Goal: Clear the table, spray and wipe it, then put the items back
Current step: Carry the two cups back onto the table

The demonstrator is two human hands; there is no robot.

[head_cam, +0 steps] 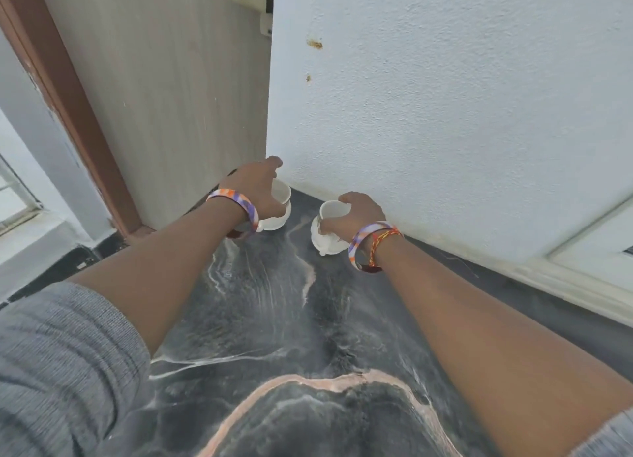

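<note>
Head view: both arms reach to the far end of the dark marble table (274,319), where it meets the white wall (445,114).

Left hand (258,189) is curled over the rim of the left cup (281,199), which sits near the wall's corner, beside the door (171,97). The cup looks stacked on a second white piece, cup or saucer, can't tell.

Right hand (359,216) grips the right cup (330,230) from above, fingers over the rim, just in front of the wall. It also looks like a stacked pair.

Both stacks seem to touch the table; lift not confirmed.

Top-down grips probably allow a straight lift clear of the wall. Can't tell whether this is clearing or putting back. The surface shows pale streaks, wet or just veining, unclear.
</note>
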